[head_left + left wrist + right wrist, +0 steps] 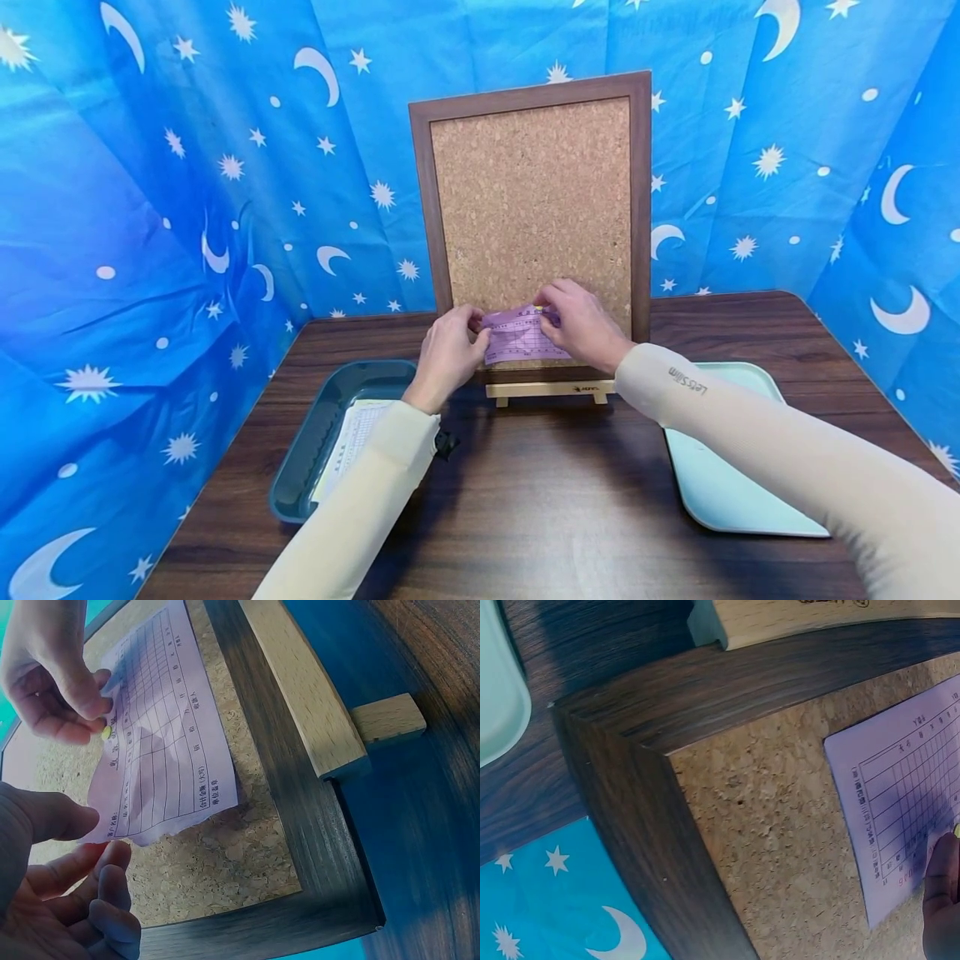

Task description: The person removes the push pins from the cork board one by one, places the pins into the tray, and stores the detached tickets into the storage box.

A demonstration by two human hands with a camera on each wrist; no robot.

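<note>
A purple printed form (517,340) lies against the lower part of the framed cork board (536,200). Its upper left corner is pinched between the thumb and fingers of my left hand (448,350). At the form's top edge, my right hand (587,323) pinches a small yellow pushpin (106,733), mostly covered by the fingertips. Whether the pin's point is in the cork is hidden. In the left wrist view the form (169,727) bows slightly, its left edge standing off the cork.
The board stands on a small wooden easel (540,389). A dark teal tray (288,483) with printed sheets (348,442) sits at left, under my left forearm. A pale mint tray (720,492) lies at right, partly beneath my right forearm. Blue star-patterned cloth (360,142) hangs behind.
</note>
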